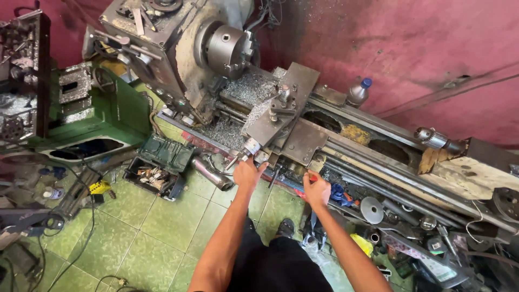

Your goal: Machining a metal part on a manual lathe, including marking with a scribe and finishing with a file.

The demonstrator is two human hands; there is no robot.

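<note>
- The left hand is seen at the cross-slide crank handle of the lathe, fingers spread loosely just below it.
- The right hand is closed around a red-handled lever on the carriage apron, right of the crank.

— Standing at the far edge of the lathe bed, against the red wall: grey plastic bottle with a blue cap.
— Lying open on the green tiled floor: dark green metal toolbox, scrap filling its tray.
— Piling up below the round steel chuck: silvery metal shavings.
— Resting among the clutter low on the right: flat grey metal disc. Sitting left: green machine housing.
</note>
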